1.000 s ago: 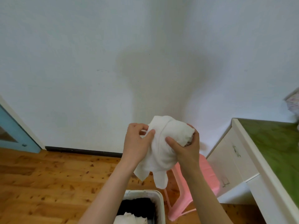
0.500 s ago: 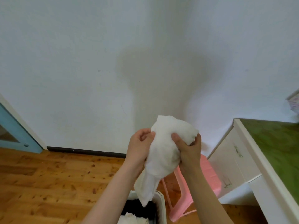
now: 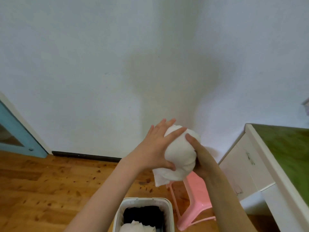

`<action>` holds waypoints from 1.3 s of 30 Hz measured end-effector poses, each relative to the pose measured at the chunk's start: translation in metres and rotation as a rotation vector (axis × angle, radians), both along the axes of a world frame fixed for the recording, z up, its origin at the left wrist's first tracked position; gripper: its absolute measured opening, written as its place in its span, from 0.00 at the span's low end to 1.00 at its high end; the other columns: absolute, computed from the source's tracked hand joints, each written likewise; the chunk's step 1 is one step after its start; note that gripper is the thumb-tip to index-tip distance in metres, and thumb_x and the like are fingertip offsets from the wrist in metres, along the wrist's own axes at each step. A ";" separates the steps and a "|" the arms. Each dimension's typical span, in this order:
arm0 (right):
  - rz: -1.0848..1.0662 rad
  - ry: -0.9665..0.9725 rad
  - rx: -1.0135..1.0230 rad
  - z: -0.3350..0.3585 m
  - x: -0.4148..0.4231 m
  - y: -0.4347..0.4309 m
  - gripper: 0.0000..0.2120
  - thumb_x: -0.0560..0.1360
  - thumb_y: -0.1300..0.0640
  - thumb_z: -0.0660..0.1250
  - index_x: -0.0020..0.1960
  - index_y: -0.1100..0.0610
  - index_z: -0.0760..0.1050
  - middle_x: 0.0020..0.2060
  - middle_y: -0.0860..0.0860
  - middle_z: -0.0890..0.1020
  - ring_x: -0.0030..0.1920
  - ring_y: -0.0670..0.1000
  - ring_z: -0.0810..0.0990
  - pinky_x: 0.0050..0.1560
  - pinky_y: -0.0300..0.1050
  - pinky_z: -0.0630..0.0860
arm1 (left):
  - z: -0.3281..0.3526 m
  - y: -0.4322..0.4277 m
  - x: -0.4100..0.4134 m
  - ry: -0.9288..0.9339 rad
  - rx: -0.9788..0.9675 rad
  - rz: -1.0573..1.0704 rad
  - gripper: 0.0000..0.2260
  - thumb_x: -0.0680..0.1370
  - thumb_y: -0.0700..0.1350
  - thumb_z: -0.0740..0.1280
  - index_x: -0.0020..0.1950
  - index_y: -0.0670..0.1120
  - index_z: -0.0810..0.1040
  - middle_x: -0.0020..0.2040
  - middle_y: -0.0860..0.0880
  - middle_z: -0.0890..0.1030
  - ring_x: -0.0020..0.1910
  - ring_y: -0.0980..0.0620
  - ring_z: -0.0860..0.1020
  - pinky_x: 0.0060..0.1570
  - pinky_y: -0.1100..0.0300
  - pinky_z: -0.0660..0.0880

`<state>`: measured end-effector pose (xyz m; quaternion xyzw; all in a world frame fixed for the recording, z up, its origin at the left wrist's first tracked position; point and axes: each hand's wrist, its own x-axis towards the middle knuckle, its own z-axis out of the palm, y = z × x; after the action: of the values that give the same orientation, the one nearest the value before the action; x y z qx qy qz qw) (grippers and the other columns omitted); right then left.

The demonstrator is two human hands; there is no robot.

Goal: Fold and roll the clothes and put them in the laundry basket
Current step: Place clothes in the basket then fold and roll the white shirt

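Observation:
A white garment (image 3: 179,157) is bunched into a thick roll in mid-air, above and slightly right of the laundry basket. My left hand (image 3: 155,148) lies flat over its left side, fingers spread, thumb tucked under the roll. My right hand (image 3: 199,156) grips it from the right and from beneath, thumb on top. One short loose end hangs at the lower left of the roll. The white laundry basket (image 3: 169,213) stands on the floor at the bottom edge and holds a dark garment (image 3: 143,213) and a rolled white one (image 3: 137,227).
A pink plastic stool (image 3: 194,205) stands right of the basket. A white desk with a green top (image 3: 287,154) and drawers fills the right side. A white wall is close ahead, a blue door (image 3: 15,136) at the left, and a wooden floor below.
The long hanging tail of the garment has been gathered up into the roll. My left hand has opened out and spread over the bundle, and both hands have shifted slightly right.

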<state>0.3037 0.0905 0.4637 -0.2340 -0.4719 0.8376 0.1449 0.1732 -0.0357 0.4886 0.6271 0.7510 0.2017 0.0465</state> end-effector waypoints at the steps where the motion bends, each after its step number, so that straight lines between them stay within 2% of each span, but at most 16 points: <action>1: 0.028 -0.017 -0.005 -0.001 0.001 0.000 0.21 0.78 0.47 0.62 0.66 0.57 0.73 0.58 0.59 0.82 0.59 0.58 0.80 0.58 0.56 0.77 | -0.002 0.000 -0.001 -0.009 0.033 -0.004 0.49 0.64 0.57 0.77 0.77 0.61 0.50 0.77 0.48 0.52 0.75 0.49 0.52 0.73 0.50 0.52; 3: 0.022 -0.078 -0.002 -0.006 -0.001 0.001 0.22 0.77 0.43 0.64 0.65 0.55 0.74 0.58 0.57 0.82 0.59 0.56 0.81 0.61 0.55 0.75 | -0.007 0.001 -0.002 -0.037 0.085 0.011 0.45 0.65 0.55 0.76 0.76 0.58 0.56 0.72 0.48 0.62 0.67 0.49 0.65 0.64 0.58 0.66; 5: -0.038 -0.211 0.124 -0.007 -0.006 0.000 0.30 0.72 0.36 0.67 0.66 0.53 0.73 0.59 0.54 0.81 0.59 0.54 0.81 0.62 0.55 0.75 | -0.009 0.002 -0.003 -0.139 0.085 0.064 0.39 0.66 0.51 0.76 0.74 0.57 0.62 0.66 0.51 0.66 0.59 0.52 0.72 0.53 0.64 0.69; 7: -0.065 -0.317 0.401 -0.011 -0.009 0.000 0.39 0.67 0.31 0.69 0.70 0.52 0.68 0.65 0.51 0.76 0.60 0.51 0.77 0.58 0.49 0.77 | -0.012 0.002 -0.006 -0.314 0.079 0.138 0.35 0.66 0.49 0.76 0.70 0.57 0.66 0.62 0.53 0.69 0.58 0.54 0.73 0.52 0.64 0.71; 9: -0.092 -0.269 0.687 -0.013 -0.007 -0.001 0.42 0.67 0.38 0.73 0.75 0.46 0.59 0.71 0.46 0.66 0.66 0.47 0.69 0.60 0.43 0.73 | -0.011 0.001 -0.013 -0.451 0.059 0.197 0.33 0.65 0.49 0.77 0.66 0.58 0.67 0.59 0.55 0.72 0.57 0.55 0.73 0.52 0.61 0.74; 12: 0.020 -0.192 0.935 -0.018 0.001 0.000 0.52 0.59 0.40 0.79 0.73 0.33 0.52 0.73 0.38 0.57 0.72 0.44 0.61 0.67 0.48 0.70 | -0.005 -0.001 -0.025 -0.601 0.006 0.175 0.31 0.64 0.50 0.78 0.63 0.59 0.70 0.57 0.60 0.75 0.55 0.60 0.74 0.52 0.60 0.76; 14: 0.069 -0.165 0.929 -0.019 0.002 -0.002 0.51 0.57 0.43 0.81 0.71 0.30 0.53 0.71 0.38 0.61 0.69 0.44 0.65 0.65 0.50 0.73 | 0.001 -0.004 -0.031 -0.658 -0.012 0.137 0.30 0.64 0.50 0.79 0.62 0.60 0.71 0.57 0.61 0.76 0.55 0.60 0.75 0.53 0.58 0.77; 18: -0.054 -0.076 0.768 -0.017 -0.006 -0.008 0.38 0.59 0.50 0.82 0.63 0.37 0.66 0.58 0.38 0.75 0.57 0.41 0.77 0.54 0.52 0.81 | 0.007 -0.005 -0.032 -0.716 0.028 0.172 0.37 0.63 0.52 0.79 0.68 0.63 0.66 0.62 0.59 0.73 0.58 0.56 0.74 0.55 0.57 0.77; 21: -0.114 -0.060 0.605 -0.013 -0.009 -0.009 0.34 0.59 0.49 0.81 0.60 0.38 0.69 0.56 0.42 0.79 0.56 0.46 0.80 0.50 0.51 0.82 | 0.008 -0.004 -0.027 -0.692 0.094 0.156 0.47 0.62 0.53 0.81 0.73 0.66 0.55 0.67 0.59 0.66 0.64 0.59 0.69 0.58 0.64 0.71; 24: -0.095 -0.024 0.415 -0.010 -0.009 -0.007 0.34 0.59 0.50 0.78 0.62 0.43 0.71 0.58 0.50 0.81 0.56 0.54 0.82 0.45 0.50 0.81 | 0.005 -0.005 -0.022 -0.577 0.116 0.079 0.51 0.61 0.54 0.81 0.71 0.71 0.49 0.70 0.63 0.57 0.67 0.66 0.60 0.58 0.73 0.62; 27: 0.051 0.050 0.244 -0.004 -0.011 0.002 0.32 0.67 0.52 0.75 0.69 0.53 0.70 0.61 0.58 0.79 0.60 0.61 0.79 0.56 0.61 0.77 | 0.002 -0.005 -0.018 -0.518 0.116 0.033 0.50 0.60 0.56 0.81 0.68 0.76 0.50 0.72 0.66 0.50 0.69 0.66 0.58 0.59 0.71 0.63; 29: 0.142 0.055 0.178 0.001 -0.011 0.005 0.29 0.72 0.48 0.70 0.70 0.56 0.69 0.63 0.60 0.78 0.64 0.62 0.76 0.64 0.64 0.71 | 0.001 -0.003 -0.016 -0.523 0.157 0.020 0.46 0.61 0.55 0.80 0.68 0.74 0.55 0.73 0.63 0.51 0.69 0.65 0.59 0.58 0.74 0.63; 33: 0.134 -0.103 0.360 0.014 -0.013 0.005 0.28 0.72 0.37 0.64 0.69 0.47 0.70 0.62 0.51 0.80 0.61 0.54 0.79 0.61 0.58 0.76 | 0.002 0.002 -0.017 -0.604 0.262 0.070 0.34 0.64 0.49 0.80 0.61 0.69 0.65 0.65 0.57 0.65 0.61 0.71 0.66 0.53 0.78 0.67; 35: 0.073 -0.140 0.562 0.016 -0.014 0.004 0.32 0.67 0.35 0.68 0.68 0.42 0.66 0.63 0.44 0.77 0.62 0.47 0.78 0.60 0.48 0.77 | 0.003 0.005 -0.018 -0.695 0.289 0.140 0.30 0.65 0.46 0.80 0.59 0.65 0.69 0.60 0.58 0.71 0.57 0.67 0.72 0.51 0.71 0.72; 37: 0.039 -0.113 0.784 0.016 -0.010 0.003 0.40 0.64 0.41 0.75 0.70 0.39 0.60 0.67 0.39 0.70 0.65 0.41 0.71 0.61 0.39 0.74 | 0.003 0.007 -0.021 -0.859 0.289 0.200 0.28 0.64 0.45 0.80 0.59 0.58 0.72 0.57 0.56 0.76 0.55 0.60 0.77 0.51 0.61 0.77; 39: 0.061 -0.119 1.006 0.013 -0.007 0.006 0.52 0.60 0.44 0.80 0.74 0.37 0.52 0.72 0.39 0.60 0.70 0.40 0.63 0.65 0.42 0.69 | 0.005 0.009 -0.027 -1.096 0.237 0.169 0.27 0.65 0.44 0.78 0.61 0.51 0.74 0.57 0.48 0.80 0.56 0.49 0.80 0.50 0.52 0.80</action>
<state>0.2971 0.0966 0.4766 -0.1686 -0.8312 0.4955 0.1878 0.1462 -0.0266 0.4936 0.3692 0.6368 0.5837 0.3428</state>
